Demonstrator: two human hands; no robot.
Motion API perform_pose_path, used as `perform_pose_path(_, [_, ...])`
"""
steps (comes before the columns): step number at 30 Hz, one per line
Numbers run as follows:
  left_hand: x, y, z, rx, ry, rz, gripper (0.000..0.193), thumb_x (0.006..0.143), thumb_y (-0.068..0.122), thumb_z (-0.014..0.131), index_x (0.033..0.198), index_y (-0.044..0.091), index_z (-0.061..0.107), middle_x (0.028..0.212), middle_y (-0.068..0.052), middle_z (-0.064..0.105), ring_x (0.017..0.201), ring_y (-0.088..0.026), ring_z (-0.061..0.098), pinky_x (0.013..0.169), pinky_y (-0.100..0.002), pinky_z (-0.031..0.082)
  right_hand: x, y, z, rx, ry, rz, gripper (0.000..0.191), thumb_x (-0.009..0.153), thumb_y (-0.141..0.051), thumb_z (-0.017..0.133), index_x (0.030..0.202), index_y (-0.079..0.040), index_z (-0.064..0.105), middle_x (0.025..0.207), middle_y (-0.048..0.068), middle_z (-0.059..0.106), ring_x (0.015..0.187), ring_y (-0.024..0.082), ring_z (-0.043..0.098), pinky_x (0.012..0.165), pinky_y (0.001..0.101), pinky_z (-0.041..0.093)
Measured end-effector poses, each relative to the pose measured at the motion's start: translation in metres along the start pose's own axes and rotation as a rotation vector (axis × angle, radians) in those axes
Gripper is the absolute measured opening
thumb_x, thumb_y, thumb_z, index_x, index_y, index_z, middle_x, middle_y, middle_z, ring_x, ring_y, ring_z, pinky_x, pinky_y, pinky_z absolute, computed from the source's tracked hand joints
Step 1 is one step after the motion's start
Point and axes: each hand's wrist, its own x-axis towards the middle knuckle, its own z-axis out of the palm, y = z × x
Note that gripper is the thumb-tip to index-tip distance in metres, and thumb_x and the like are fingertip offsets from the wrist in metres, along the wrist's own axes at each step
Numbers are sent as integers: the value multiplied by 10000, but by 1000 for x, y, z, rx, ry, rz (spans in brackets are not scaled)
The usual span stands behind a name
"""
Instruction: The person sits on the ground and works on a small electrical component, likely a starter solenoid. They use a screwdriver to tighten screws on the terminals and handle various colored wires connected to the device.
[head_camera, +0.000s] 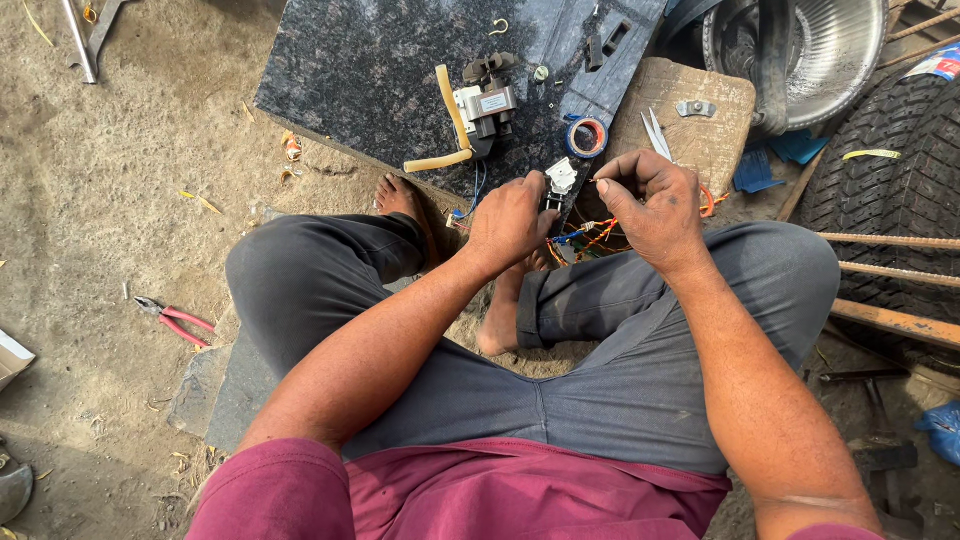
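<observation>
I sit on the ground with knees bent, in grey trousers. My left hand (508, 222) grips a small white plastic connector part (560, 180) with metal terminals. My right hand (652, 205) is pinched shut on a thin wire end just to the right of that part. Below both hands hangs a bundle of coloured wires (585, 240), blue, orange and yellow. On the dark granite slab (350, 80) ahead lies a small grey electric motor unit (487, 108) with a cream-coloured hose (450, 120) bent around it.
A roll of tape (586, 137) and small screws lie on the slab. Scissors (657, 135) rest on a wooden board (700, 140). Red-handled pliers (175, 320) lie on the dirt at left. A tyre (890, 170) and metal basin (810, 50) stand at right.
</observation>
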Motion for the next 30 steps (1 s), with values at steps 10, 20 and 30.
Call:
perform_pose_path(10, [8,-9,9,59,25,29,272,834,180,762,967,27,581,912,-167,682,875,-389,692,730,-501,555,3,7,1,-81,1,-10,54,949,-40,722,992,-8,723,874,25,722,771,40,659,695,204,548])
perform_pose_path(20, [7,-16,16,155,21,100,173,874,134,671,965,15,584,902,-172,669,802,-376,695,677,-480,568,2,11,5,-34,-9,-7,59,952,-33,721,1005,-8,719,896,18,722,784,33,649,701,202,539])
perform_pose_path(30, [8,-8,-31,-590,-44,119,105,916,61,729,968,0,661,840,-138,719,742,-221,738,693,-336,599,-5,10,13,6,33,4,67,966,-51,719,1019,-12,708,888,23,718,794,47,650,715,207,538])
